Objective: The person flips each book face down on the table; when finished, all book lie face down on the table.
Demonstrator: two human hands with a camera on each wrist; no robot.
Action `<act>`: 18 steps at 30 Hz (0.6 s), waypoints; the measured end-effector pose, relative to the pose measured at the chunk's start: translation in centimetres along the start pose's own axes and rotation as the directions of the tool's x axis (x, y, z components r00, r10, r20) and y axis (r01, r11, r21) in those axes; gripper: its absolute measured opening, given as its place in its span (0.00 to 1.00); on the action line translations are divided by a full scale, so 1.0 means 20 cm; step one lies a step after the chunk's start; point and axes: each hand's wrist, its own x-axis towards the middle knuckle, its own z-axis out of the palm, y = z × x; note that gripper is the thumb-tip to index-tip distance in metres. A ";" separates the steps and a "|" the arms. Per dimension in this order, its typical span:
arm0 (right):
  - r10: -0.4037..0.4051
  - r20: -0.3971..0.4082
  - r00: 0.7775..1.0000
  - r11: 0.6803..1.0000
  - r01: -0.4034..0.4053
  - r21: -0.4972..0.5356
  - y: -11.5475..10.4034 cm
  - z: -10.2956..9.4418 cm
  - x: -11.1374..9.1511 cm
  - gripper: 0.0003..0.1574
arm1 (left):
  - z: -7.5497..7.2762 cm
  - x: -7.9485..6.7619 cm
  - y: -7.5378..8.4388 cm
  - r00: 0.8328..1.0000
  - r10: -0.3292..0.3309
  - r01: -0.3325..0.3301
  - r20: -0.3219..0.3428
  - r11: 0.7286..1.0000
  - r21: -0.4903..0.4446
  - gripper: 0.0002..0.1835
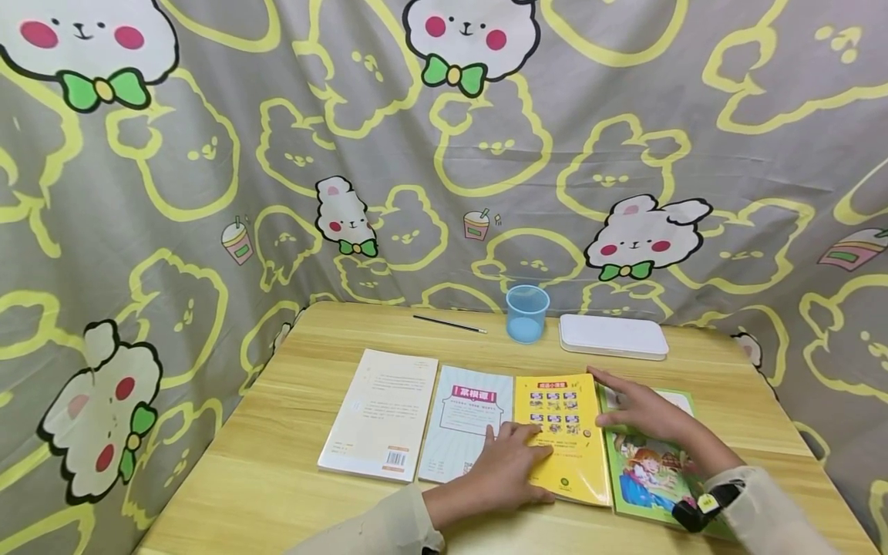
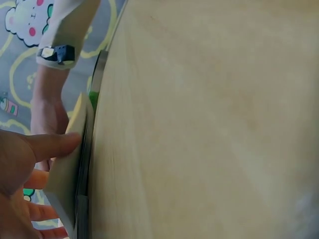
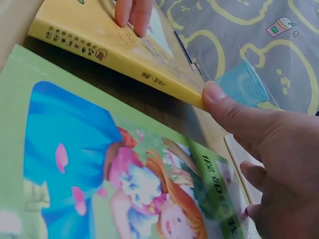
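Observation:
On the table lies a yellow book (image 1: pixel 565 462), its cover showing small pictures. My left hand (image 1: pixel 502 466) rests over its left side, fingers spread on the cover; in the left wrist view, the thumb (image 2: pixel 65 144) touches the book's lower edge. At the upper right corner is my right hand (image 1: pixel 641 412), index finger extended along the top and thumb by the spine. The right wrist view shows that thumb (image 3: pixel 219 97) against the spine's end. A green picture book (image 1: pixel 652 470) lies under the right forearm, partly covered. Next to the yellow book is a light blue book (image 1: pixel 461 428).
A cream book (image 1: pixel 381 412) lies at the left end of the row. Behind the books are a pencil (image 1: pixel 449 324), a blue mesh cup (image 1: pixel 527 314) and a white case (image 1: pixel 613 337). A patterned curtain (image 1: pixel 388 154) hangs behind the wooden table (image 1: pixel 277 432).

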 end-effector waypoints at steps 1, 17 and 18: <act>-0.002 -0.002 1.000 1.000 0.002 -0.012 0.00 0.00 0.00 0.61 | 0.00 0.00 0.00 1.000 0.002 -0.002 0.002 1.000 0.005 0.38; 0.039 -0.016 0.999 0.995 -0.041 -0.090 0.05 0.06 -0.01 0.59 | -0.01 0.00 0.01 0.999 0.004 -0.006 0.046 0.999 0.045 0.38; 0.035 -0.018 0.999 0.994 -0.036 -0.099 0.06 0.06 -0.01 0.59 | -0.01 0.00 0.01 0.999 0.006 -0.008 0.047 0.999 0.047 0.38</act>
